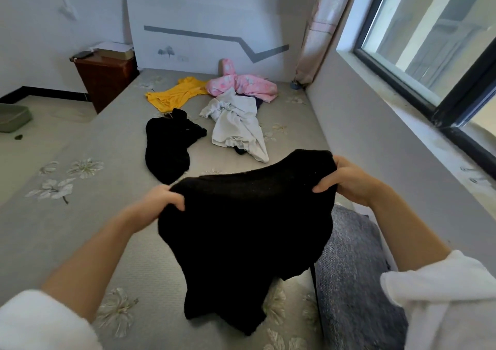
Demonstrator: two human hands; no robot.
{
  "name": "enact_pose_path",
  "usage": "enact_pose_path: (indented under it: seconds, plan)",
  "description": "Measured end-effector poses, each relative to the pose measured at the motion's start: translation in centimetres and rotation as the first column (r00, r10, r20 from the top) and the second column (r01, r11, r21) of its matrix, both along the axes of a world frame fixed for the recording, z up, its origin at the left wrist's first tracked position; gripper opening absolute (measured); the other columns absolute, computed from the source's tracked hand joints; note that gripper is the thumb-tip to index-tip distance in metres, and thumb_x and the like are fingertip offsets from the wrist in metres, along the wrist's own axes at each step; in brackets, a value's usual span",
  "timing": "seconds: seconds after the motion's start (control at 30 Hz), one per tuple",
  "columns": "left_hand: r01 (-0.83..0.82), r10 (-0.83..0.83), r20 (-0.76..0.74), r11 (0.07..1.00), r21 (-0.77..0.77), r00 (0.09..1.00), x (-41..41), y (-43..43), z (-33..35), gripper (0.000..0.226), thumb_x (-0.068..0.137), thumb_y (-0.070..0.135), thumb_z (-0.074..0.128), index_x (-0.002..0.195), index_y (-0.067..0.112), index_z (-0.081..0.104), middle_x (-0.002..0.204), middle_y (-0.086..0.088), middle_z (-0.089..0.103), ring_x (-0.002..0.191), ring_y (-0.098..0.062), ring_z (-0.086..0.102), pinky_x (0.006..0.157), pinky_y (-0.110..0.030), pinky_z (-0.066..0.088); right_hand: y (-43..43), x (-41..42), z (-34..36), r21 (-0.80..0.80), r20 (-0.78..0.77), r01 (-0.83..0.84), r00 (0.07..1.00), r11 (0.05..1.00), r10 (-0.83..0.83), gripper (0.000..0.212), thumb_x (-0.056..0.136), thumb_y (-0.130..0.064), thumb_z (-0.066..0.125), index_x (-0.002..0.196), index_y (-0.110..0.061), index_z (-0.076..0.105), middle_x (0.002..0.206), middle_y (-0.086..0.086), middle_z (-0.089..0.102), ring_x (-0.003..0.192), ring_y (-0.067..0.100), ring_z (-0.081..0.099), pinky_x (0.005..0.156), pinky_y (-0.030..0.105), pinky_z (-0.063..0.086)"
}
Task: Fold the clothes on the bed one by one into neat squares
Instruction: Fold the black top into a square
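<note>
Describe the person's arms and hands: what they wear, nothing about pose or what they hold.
Both forearms are bare, with white sleeves pushed up toward the elbows. The left hand and right hand are bare too: no gloves. No rings, watch or bracelets show.

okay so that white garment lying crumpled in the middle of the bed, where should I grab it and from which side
Once the black knit top is put down, take the white garment by its near hem, coming from the foot of the bed. That edge lies closest and fairly flat, while the far end is bunched against the pink garment. Both hands at its corners should lift it open.
</note>
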State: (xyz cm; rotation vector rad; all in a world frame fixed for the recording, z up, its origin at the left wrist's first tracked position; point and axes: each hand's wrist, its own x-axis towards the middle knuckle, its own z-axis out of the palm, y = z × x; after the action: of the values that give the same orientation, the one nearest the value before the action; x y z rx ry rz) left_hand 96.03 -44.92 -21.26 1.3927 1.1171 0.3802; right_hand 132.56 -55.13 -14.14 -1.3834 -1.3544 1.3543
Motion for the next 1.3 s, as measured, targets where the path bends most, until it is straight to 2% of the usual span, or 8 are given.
enact_pose_path:
  seconds: [0.17, 0.33, 0.5, 0.67, 0.83, 1.0, 1.17, 1.3]
  plan:
    - [-0.019, 0.027, 0.21, 0.999, -0.04, 0.977, -2.2, 0.3, 7.8, 0.047, 0.028, 0.018, 0.062, 0.071, 0.0, 0.056, 0.059, -0.011, 0.053, 0.045, -0.019, 0.057, 0.038, -0.018, 0.043, -0.1, 1.7, 1.5, -0.014, -0.13, -0.041, 0.991, 0.999, 0.039, 0.04, 0.058, 0.002, 0.076, 0.097, -0.004, 0.069, 0.088, 0.012, 0.072, 0.08, 0.025, 0.071, 0.066, 0.027, 0.058]
    - [0.067, -0.068, 0.023, 0.997, 0.038, 0.997, -2.9, 3.0, 12.6, 0.038, 0.04, 0.004, 0.06, 0.077, 0.012, 0.068, 0.059, -0.006, 0.065, 0.051, -0.016, 0.063, 0.044, -0.021, 0.05, 2.2, 3.1, 3.6, -0.082, 0.331, 0.035, 0.944, 0.996, -0.005, 0.04, 0.056, -0.013, 0.083, 0.091, 0.001, 0.07, 0.086, 0.017, 0.072, 0.08, 0.025, 0.071, 0.072, 0.029, 0.057]
    - [0.134, 0.088, -0.517, 0.916, 0.377, 0.852, -3.4, 9.9, 10.9, 0.004, 0.081, 0.001, 0.065, 0.085, 0.001, 0.066, 0.074, -0.012, 0.059, 0.071, -0.024, 0.056, 0.06, -0.029, 0.035, 7.1, 3.5, 0.6, 0.034, 0.795, 0.183, 0.591, 0.983, -0.137, 0.04, 0.089, -0.017, 0.066, 0.054, -0.004, 0.051, 0.047, 0.0, 0.039, 0.047, 0.015, 0.037, 0.049, 0.028, 0.025]
    - [0.237, 0.52, -0.651, 0.651, 0.721, 0.553, -2.9, 15.9, 7.7, 0.004, 0.085, 0.007, 0.058, 0.084, 0.01, 0.06, 0.082, -0.014, 0.056, 0.083, -0.035, 0.053, 0.064, -0.037, 0.044, 12.2, 2.0, -1.4, 0.219, 0.922, 0.35, 0.231, 0.911, -0.311, 0.034, 0.095, -0.028, 0.048, 0.069, -0.006, 0.052, 0.083, 0.01, 0.052, 0.072, 0.027, 0.051, 0.062, 0.032, 0.039]
    - [-0.188, 0.71, -0.459, 0.629, 0.755, 0.534, -0.7, 20.9, 8.4, 0.028, 0.095, 0.015, 0.044, 0.11, -0.003, 0.06, 0.112, -0.026, 0.051, 0.096, -0.046, 0.055, 0.075, -0.046, 0.045, 18.2, 0.5, -0.4, -0.056, 0.321, 0.725, 0.664, 0.687, -0.675, 0.03, 0.099, -0.027, 0.037, 0.103, 0.0, 0.05, 0.071, 0.018, 0.063, 0.043, 0.026, 0.058, 0.036, 0.022, 0.043]
    - [-0.699, 0.683, 0.148, 0.704, 0.126, 0.715, 1.4, 23.4, 10.3, 0.026, 0.104, 0.023, 0.025, 0.108, 0.014, 0.049, 0.078, -0.007, 0.055, 0.059, -0.017, 0.055, 0.049, -0.029, 0.054, 20.4, -0.9, 1.6, 0.408, 0.219, 0.737, 0.493, 0.538, -0.842, 0.025, 0.096, -0.012, 0.038, 0.078, -0.014, 0.056, 0.076, 0.002, 0.054, 0.076, 0.019, 0.049, 0.06, 0.027, 0.033]
    - [-0.603, 0.504, 0.333, 0.63, 0.49, 0.797, 0.4, 21.7, 6.6, 0.029, 0.099, 0.024, 0.038, 0.117, 0.038, 0.056, 0.121, 0.009, 0.059, 0.116, -0.01, 0.054, 0.101, -0.024, 0.042, 18.6, -1.6, -1.1, 0.458, 0.094, 0.76, 0.475, 0.461, -0.875, 0.039, 0.096, -0.013, 0.036, 0.124, -0.022, 0.062, 0.12, -0.001, 0.063, 0.109, 0.014, 0.057, 0.092, 0.024, 0.044]
    - [-0.453, 0.386, 0.248, 0.653, 0.607, 0.889, -2.3, 17.8, -0.1, 0.042, 0.101, 0.006, 0.037, 0.14, 0.018, 0.042, 0.139, 0.001, 0.045, 0.127, -0.01, 0.042, 0.096, -0.003, 0.032, 14.8, -3.0, -5.5, 0.45, 0.214, 0.716, 0.494, 0.534, -0.843, 0.04, 0.1, -0.016, 0.041, 0.138, -0.023, 0.05, 0.141, 0.0, 0.05, 0.126, 0.015, 0.048, 0.108, 0.027, 0.037]
